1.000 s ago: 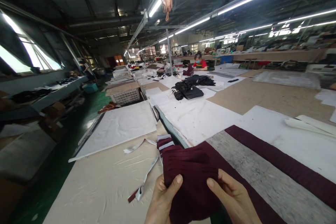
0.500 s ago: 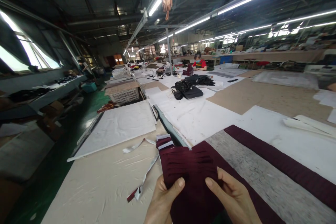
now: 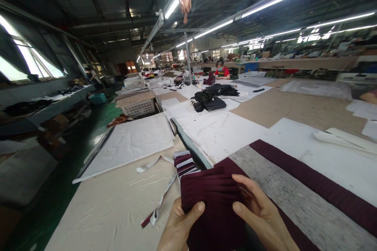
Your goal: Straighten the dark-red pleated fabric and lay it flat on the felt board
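Observation:
A layered stack of maroon fabric pieces (image 3: 212, 208) is held up between my two hands at the bottom of the view. My left hand (image 3: 182, 219) grips its left edge, thumb on top and fingers hidden behind. At the right edge, my right hand (image 3: 259, 208) pinches it with the thumb on the front and the index finger at the upper side. Just beyond it, striped maroon and white pieces (image 3: 185, 163) lie at the table edge. More maroon cloth (image 3: 290, 223) stretches under and right of my right hand.
A long maroon strip (image 3: 312, 178) lies on the right. Pale scraps (image 3: 160, 200) sit on the beige table cover (image 3: 118, 204). Farther off are a bundle of dark garments (image 3: 210, 100), a white crate (image 3: 138, 108) and a person in red (image 3: 222, 71). A gap (image 3: 191, 145) separates the tables.
The top edge of the maroon stack has bent toward me, showing more of the striped pieces behind it. My right index finger has risen along the stack's edge.

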Tool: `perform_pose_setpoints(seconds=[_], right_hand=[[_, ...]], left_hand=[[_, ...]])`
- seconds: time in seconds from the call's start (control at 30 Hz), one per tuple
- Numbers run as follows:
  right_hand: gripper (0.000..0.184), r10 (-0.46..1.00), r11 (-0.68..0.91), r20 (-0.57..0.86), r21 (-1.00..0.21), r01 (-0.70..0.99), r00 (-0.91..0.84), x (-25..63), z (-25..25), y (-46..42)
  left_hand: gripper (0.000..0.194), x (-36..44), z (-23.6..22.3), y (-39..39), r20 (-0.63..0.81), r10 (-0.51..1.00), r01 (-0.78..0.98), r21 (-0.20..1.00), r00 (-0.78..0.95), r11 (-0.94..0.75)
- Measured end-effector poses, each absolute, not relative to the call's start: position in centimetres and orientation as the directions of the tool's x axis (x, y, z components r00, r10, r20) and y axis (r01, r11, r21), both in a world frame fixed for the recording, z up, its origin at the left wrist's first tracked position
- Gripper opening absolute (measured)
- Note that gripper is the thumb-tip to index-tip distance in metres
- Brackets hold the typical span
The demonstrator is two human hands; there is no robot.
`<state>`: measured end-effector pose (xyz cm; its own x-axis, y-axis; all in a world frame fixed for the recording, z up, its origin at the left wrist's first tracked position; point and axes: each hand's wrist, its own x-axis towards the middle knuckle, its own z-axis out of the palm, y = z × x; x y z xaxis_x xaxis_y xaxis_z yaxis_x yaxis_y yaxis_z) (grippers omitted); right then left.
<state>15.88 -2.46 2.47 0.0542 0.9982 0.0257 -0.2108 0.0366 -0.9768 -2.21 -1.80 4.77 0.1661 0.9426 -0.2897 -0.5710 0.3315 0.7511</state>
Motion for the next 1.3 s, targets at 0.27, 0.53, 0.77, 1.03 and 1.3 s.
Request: perform_pose_setpoints(seconds=[0.27,0.53,0.77,1.03,1.3], right_hand=[[0.032,0.995,-0.018,0.013,-0.954,-0.299,-0.101,15.5,3.2,-2.5],[0.026,0.997,-0.073,-0.078,-0.956,-0.284,0.006,14.6,4.9,-2.2],[0.023,0.998,-0.039,-0.05,-0.971,-0.235,0.039,14.5,4.4,-1.8],[0.025,0.992,-0.022,-0.038,-0.991,-0.133,0.12,14.2,4.2,-1.9],[0.044,0.992,-0.004,-0.035,-0.971,-0.241,0.123,14.8,4.0,-1.6]], left_hand=[[0.029,-2.0,5.7,-1.7,-0.292,0.948,-0.57,0.762,0.124,0.309],[0.027,-1.7,5.5,-1.7,-0.218,0.965,-0.567,0.781,0.148,0.263],[0.029,-1.7,5.5,-1.6,-0.161,0.967,-0.56,0.791,0.198,0.246],[0.026,-1.3,5.4,-1.6,-0.198,0.972,-0.572,0.786,0.124,0.233],[0.035,-2.4,5.1,-1.4,-0.182,0.964,-0.462,0.85,0.192,0.252]])
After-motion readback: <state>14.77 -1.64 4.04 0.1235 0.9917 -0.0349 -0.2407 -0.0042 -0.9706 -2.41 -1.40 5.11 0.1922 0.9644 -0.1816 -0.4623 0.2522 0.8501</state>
